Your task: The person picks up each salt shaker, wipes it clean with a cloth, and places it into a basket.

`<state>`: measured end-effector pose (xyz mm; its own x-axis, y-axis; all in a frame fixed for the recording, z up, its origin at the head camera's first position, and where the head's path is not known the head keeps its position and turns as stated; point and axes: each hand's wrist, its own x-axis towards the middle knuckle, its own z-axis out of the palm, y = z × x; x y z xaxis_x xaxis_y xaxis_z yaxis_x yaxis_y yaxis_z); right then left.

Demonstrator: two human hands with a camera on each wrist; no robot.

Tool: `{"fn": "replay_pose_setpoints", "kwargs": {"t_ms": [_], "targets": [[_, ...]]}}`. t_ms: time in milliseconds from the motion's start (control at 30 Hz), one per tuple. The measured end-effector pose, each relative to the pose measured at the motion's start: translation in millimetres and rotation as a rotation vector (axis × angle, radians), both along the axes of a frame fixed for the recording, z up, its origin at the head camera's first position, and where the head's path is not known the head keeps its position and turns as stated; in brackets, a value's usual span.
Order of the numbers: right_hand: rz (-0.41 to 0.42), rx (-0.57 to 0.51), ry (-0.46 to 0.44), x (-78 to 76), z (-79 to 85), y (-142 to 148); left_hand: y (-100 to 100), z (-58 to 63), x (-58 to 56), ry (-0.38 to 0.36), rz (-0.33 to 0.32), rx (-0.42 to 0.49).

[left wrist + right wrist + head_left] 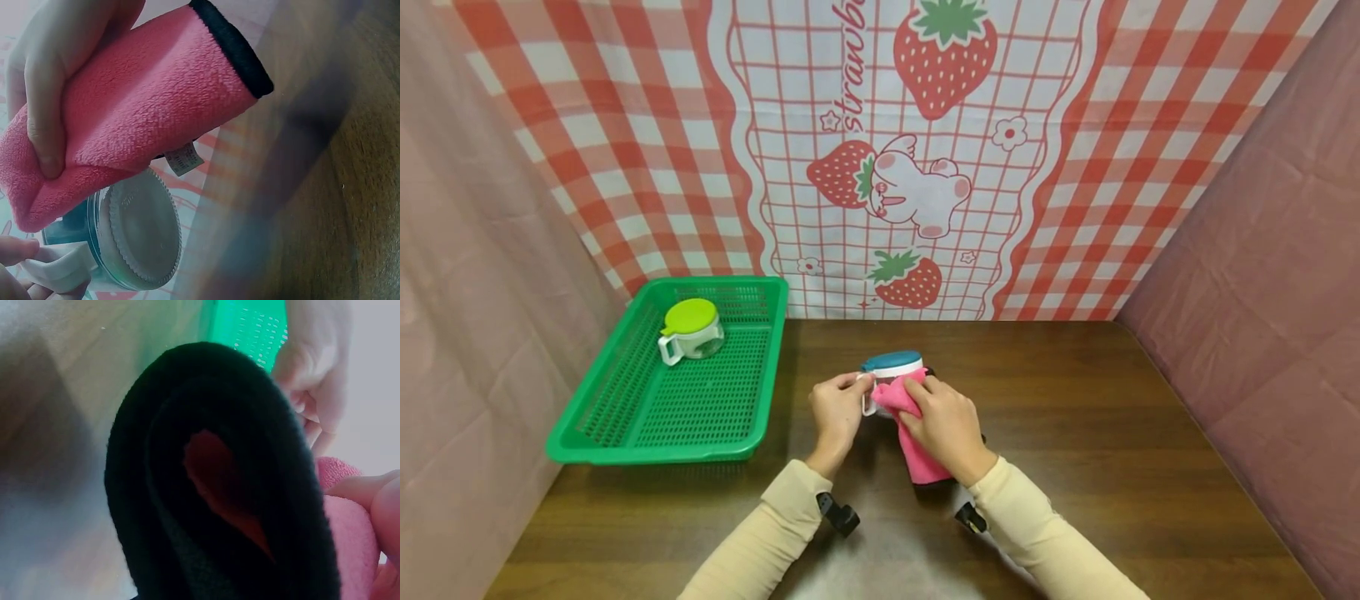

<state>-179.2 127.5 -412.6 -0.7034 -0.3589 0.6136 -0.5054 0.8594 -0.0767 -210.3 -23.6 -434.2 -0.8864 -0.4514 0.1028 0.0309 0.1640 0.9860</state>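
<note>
A clear jar with a blue lid (892, 362) and a white handle (61, 267) is held up over the table. My left hand (837, 414) grips that handle. In my right hand (951, 423) is a folded pink cloth (917, 454) with black edging, pressed against the jar's side. The left wrist view shows the jar tipped, its ridged clear base (147, 228) facing the camera, with the cloth (144, 94) against its side. In the right wrist view the cloth's dark hem (219, 369) covers much of the scene and hides the jar.
On the left of the wooden table (1060, 467) stands a green basket (658, 457). A second clear jar with a lime-green lid (691, 317) sits inside it near the back. A checked strawberry curtain (1037, 275) rises behind the table, and pink cloth walls (1247, 275) flank both sides.
</note>
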Motion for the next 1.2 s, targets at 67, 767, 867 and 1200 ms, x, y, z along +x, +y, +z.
{"fn": "replay_pose_setpoints", "kwargs": {"t_ms": [67,767,867,1200], "targets": [[0.0,0.013,0.004,1.2,-2.1,0,0,-0.3,-0.3,-0.003,-0.009,0.027],[0.017,0.033,-0.024,10.0,-19.2,12,-9,-5.4,-7.3,-0.057,-0.036,0.291],[0.015,-0.027,-0.074,10.9,-19.2,16,-10,-4.7,-7.2,-0.055,-0.036,0.306],[0.031,-0.25,-0.137,8.4,-9.5,25,-12,-4.8,-6.6,-0.045,-0.018,0.322]]}}
